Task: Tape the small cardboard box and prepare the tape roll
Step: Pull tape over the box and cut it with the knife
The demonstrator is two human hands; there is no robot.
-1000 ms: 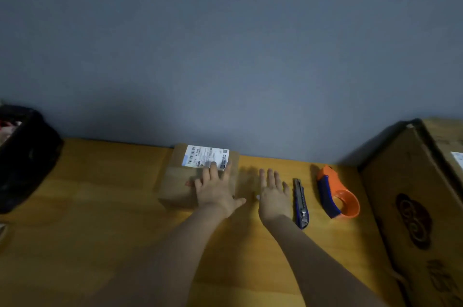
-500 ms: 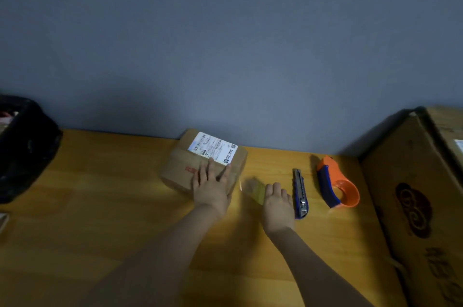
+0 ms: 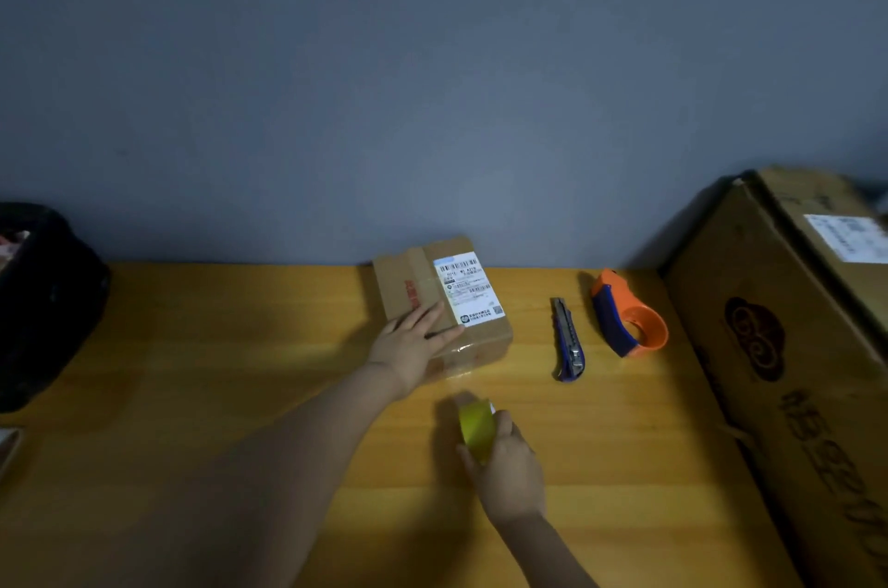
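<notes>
A small cardboard box (image 3: 423, 285) with a white shipping label lies on the wooden table (image 3: 192, 347) near the wall. My left hand (image 3: 411, 347) rests flat on the box's near left corner, fingers spread. Closer to me, my right hand (image 3: 509, 472) grips a yellowish tape roll (image 3: 475, 426) just above the table. A shiny strip of tape shows along the box's near edge. Whether tape still runs from the roll to the box cannot be made out.
A blue utility knife (image 3: 568, 340) lies right of the box. Beside it sits an orange and blue tape dispenser (image 3: 624, 316). A large cardboard carton (image 3: 793, 347) fills the right side. A black bag (image 3: 43, 299) sits at the left edge. A grey wall stands behind.
The box has been turned so its label runs lengthwise away from me. My right hand has pulled back toward me, now holding the tape roll. My left hand stays on the box.
</notes>
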